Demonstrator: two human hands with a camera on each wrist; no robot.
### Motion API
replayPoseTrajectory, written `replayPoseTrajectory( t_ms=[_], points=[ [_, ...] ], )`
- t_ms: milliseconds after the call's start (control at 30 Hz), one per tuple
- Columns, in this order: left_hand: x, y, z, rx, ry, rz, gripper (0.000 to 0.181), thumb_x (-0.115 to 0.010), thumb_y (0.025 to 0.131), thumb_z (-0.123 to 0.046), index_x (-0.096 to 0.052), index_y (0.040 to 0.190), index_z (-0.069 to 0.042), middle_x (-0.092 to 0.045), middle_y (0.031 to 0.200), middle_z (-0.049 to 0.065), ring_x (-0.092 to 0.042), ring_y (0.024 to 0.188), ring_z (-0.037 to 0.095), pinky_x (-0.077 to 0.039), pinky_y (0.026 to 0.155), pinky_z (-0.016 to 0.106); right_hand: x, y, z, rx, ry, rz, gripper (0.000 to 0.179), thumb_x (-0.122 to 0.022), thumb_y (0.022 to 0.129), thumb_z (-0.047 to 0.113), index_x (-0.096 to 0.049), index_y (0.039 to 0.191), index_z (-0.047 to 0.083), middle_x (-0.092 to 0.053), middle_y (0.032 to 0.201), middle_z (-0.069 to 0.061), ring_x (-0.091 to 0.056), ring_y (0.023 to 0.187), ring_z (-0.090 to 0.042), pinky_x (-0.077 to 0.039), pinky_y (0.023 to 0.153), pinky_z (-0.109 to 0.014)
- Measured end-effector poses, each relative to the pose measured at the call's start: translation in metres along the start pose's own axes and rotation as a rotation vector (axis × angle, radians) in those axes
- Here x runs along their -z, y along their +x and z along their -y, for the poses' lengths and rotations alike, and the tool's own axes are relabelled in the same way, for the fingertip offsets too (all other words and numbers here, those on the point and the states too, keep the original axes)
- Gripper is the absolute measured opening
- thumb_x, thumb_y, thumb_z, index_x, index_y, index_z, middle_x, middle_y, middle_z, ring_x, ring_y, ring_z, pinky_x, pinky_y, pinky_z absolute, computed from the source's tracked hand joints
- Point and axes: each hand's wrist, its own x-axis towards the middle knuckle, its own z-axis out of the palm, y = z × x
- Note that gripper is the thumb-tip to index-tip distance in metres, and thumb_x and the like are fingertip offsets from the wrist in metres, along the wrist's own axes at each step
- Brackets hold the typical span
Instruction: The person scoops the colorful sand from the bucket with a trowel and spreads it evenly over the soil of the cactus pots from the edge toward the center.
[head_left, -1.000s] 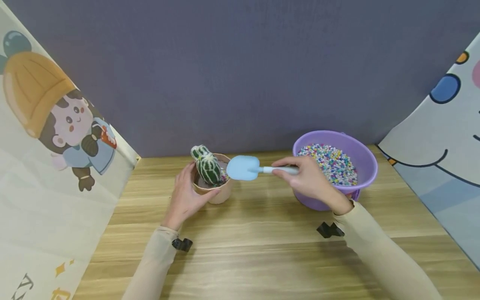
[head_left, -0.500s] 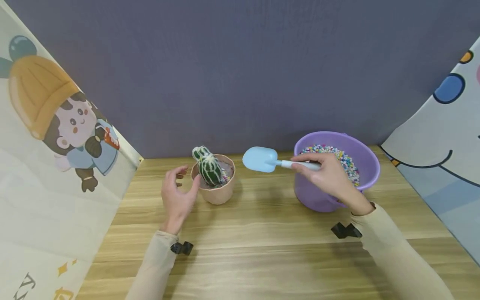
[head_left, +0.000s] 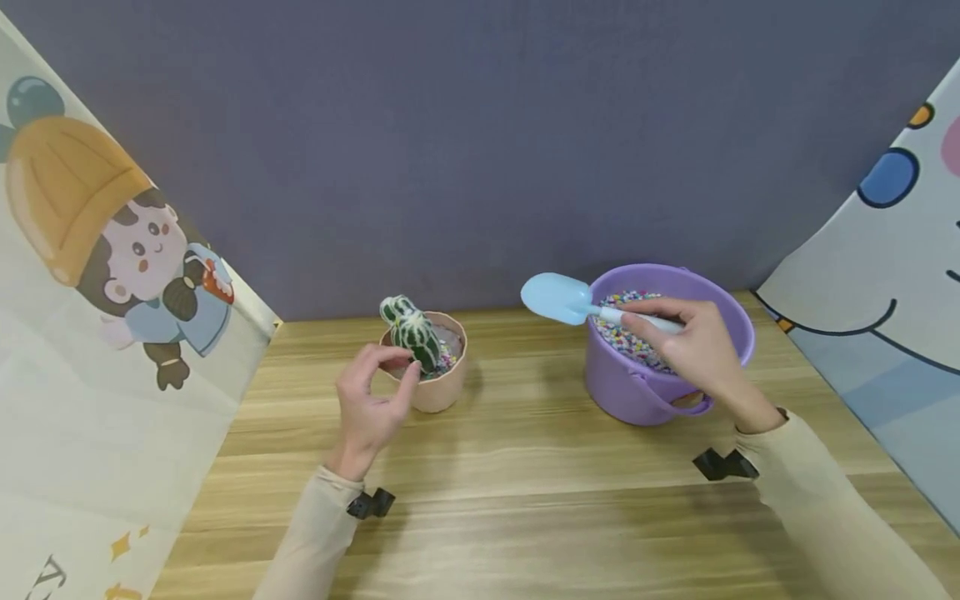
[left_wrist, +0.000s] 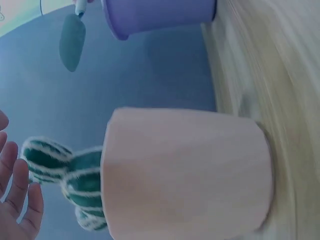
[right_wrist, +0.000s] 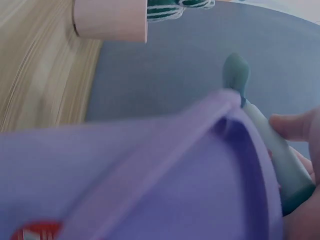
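A small green cactus [head_left: 416, 337] with white fuzzy stripes leans in a pale peach pot [head_left: 441, 390], beside some coloured pebbles. My left hand [head_left: 372, 408] hovers at the near left of the pot, fingers loosely bent and the thumb by the cactus. In the left wrist view the fingers [left_wrist: 19, 187] are close to the cactus tip; whether they touch it I cannot tell. My right hand [head_left: 697, 350] grips the white handle of a light blue trowel [head_left: 558, 297] above the purple bucket [head_left: 622, 392]. The trowel's blade points left, past the bucket's rim.
Multicoloured pebbles [head_left: 630, 342] fill part of the bucket, whose handle [head_left: 675, 404] hangs at the front. A dark grey wall [head_left: 480, 150] stands behind the wooden table [head_left: 510, 508]. Printed panels flank both sides.
My left hand has let go of the pot, drawn back, then come near the cactus again with fingers more bent. The trowel has moved right with my right hand, from beside the pot to the bucket.
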Motion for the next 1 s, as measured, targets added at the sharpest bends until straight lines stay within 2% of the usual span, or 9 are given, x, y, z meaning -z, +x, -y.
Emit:
replayPoseTrajectory(
  t_ms=[133, 300, 433, 667, 867, 1000],
  points=[
    [-0.007, 0.004, -0.008, -0.046, -0.027, 0.017, 0.013, -0.075, 0.086, -0.002, -0.075, 0.098, 0.002, -0.073, 0.085, 0.012, -0.066, 0.074, 0.024, -0.058, 0.071, 0.021, 0.014, 0.001, -0.005, -0.026, -0.024, -0.034, 0.025, -0.081, 0.096, 0.025, -0.083, 0.114, 0.008, -0.069, 0.091, 0.042, -0.062, 0.075, 0.002, -0.048, 0.063, -0.016],
    [-0.022, 0.006, -0.017, -0.077, -0.062, 0.049, 0.014, -0.075, 0.085, -0.003, -0.073, 0.097, 0.003, -0.073, 0.087, 0.013, -0.069, 0.077, 0.024, -0.060, 0.076, 0.018, 0.026, 0.000, -0.011, -0.044, -0.057, -0.054, 0.026, -0.082, 0.095, 0.026, -0.083, 0.114, 0.007, -0.067, 0.089, 0.044, -0.063, 0.082, 0.005, -0.047, 0.066, -0.015],
    [-0.035, 0.003, -0.023, -0.064, -0.067, 0.104, 0.015, -0.076, 0.086, -0.004, -0.074, 0.100, 0.000, -0.074, 0.091, 0.011, -0.069, 0.082, 0.023, -0.059, 0.079, 0.019, 0.031, -0.005, -0.017, -0.088, -0.050, -0.069, 0.030, -0.080, 0.096, 0.027, -0.081, 0.115, 0.003, -0.067, 0.089, 0.044, -0.063, 0.086, 0.009, -0.049, 0.069, -0.011],
    [-0.057, -0.006, -0.024, -0.040, -0.004, 0.211, 0.020, -0.079, 0.086, -0.007, -0.074, 0.105, -0.008, -0.074, 0.091, 0.006, -0.068, 0.083, 0.019, -0.059, 0.073, 0.029, 0.040, -0.010, -0.028, -0.137, -0.051, -0.116, 0.036, -0.080, 0.097, 0.032, -0.080, 0.117, 0.003, -0.066, 0.087, 0.046, -0.064, 0.087, 0.014, -0.049, 0.072, -0.008],
    [-0.075, -0.010, -0.023, -0.009, -0.019, 0.197, 0.020, -0.080, 0.086, -0.008, -0.075, 0.105, -0.006, -0.076, 0.097, 0.009, -0.069, 0.089, 0.022, -0.061, 0.076, 0.037, 0.056, -0.014, -0.035, -0.171, -0.127, -0.084, 0.038, -0.079, 0.097, 0.038, -0.081, 0.117, 0.006, -0.061, 0.089, 0.050, -0.056, 0.094, 0.021, -0.041, 0.081, -0.005],
    [-0.089, -0.011, -0.025, 0.022, -0.026, 0.202, 0.021, -0.080, 0.086, -0.009, -0.075, 0.106, -0.005, -0.077, 0.101, 0.008, -0.070, 0.093, 0.023, -0.060, 0.079, 0.035, 0.065, -0.017, -0.041, -0.165, -0.223, -0.043, 0.036, -0.078, 0.097, 0.042, -0.083, 0.117, 0.012, -0.064, 0.097, 0.041, -0.054, 0.090, 0.016, -0.040, 0.077, -0.016]
  ],
)
